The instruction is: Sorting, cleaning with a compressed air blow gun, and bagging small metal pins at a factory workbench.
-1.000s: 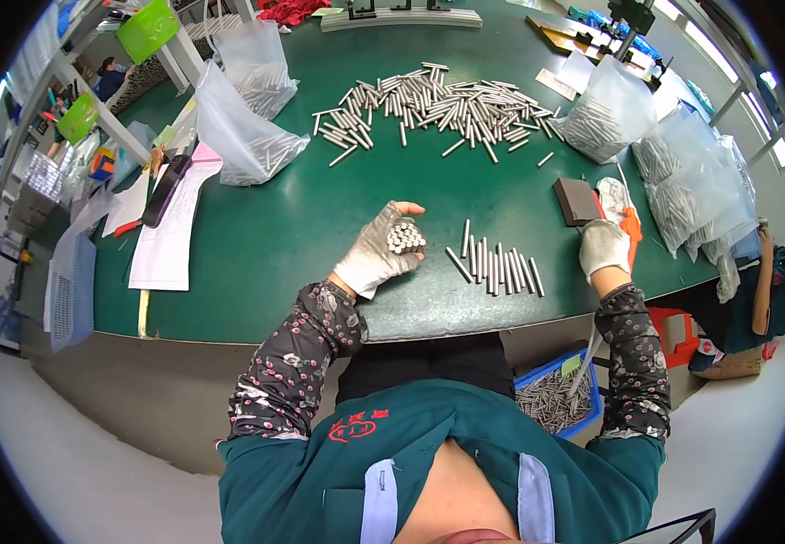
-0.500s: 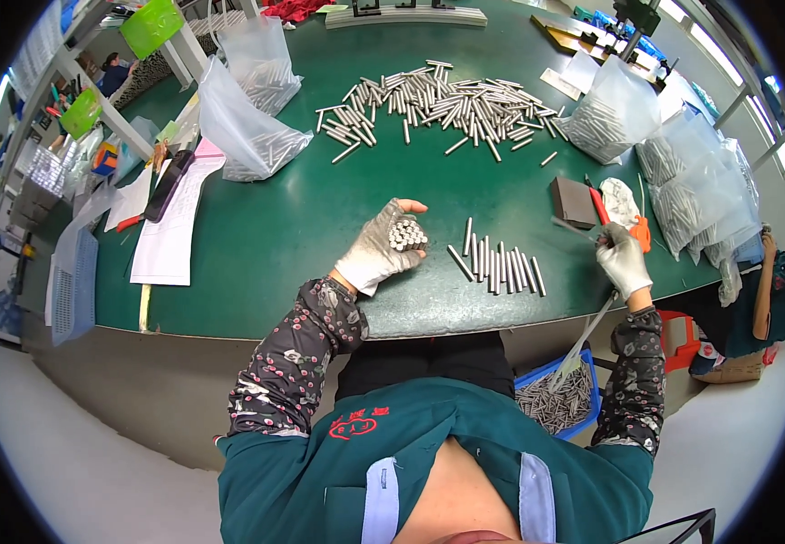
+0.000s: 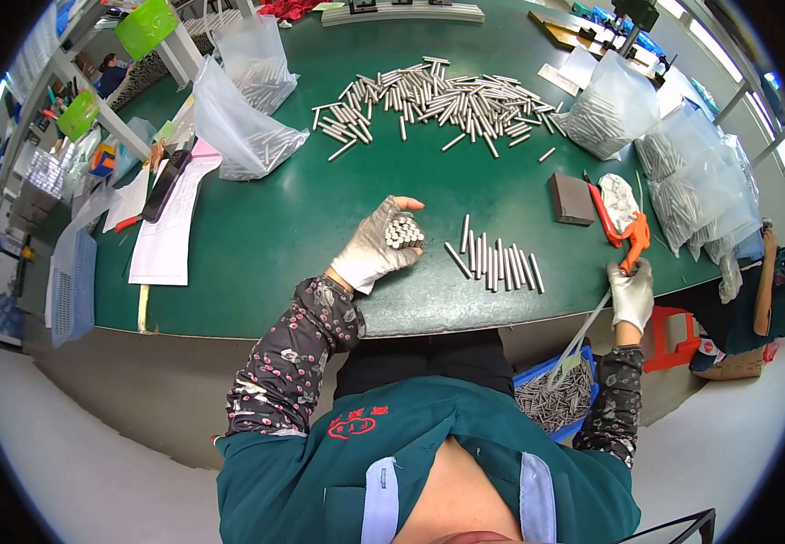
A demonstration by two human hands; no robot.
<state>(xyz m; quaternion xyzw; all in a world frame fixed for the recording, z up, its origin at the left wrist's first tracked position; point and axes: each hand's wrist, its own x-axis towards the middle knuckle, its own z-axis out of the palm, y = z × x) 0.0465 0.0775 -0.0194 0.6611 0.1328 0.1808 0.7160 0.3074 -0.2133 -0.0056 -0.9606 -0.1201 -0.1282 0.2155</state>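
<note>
- Metal pin bundle (image 3: 404,233), end faces upward, held in the gloved left hand (image 3: 365,257); its fingers are wrapped round the pins, the thumb extended, above the near half of the green desk (image 3: 320,213).
- Loose row of pins (image 3: 499,265) on the desk, just right of the bundle; a larger heap of pins (image 3: 447,107) lies farther back.
- Gloved right hand (image 3: 631,292) at the right near edge, its fingers at the lower end of an orange-handled tool (image 3: 635,238); whether they are closed on it cannot be told.
- Change: the right hand has drawn back from beside the brown block (image 3: 572,199) toward the desk's edge, whereas bundle and row keep their places. Handling of the pins therefore appears paused, with only the left hand engaged.
</note>
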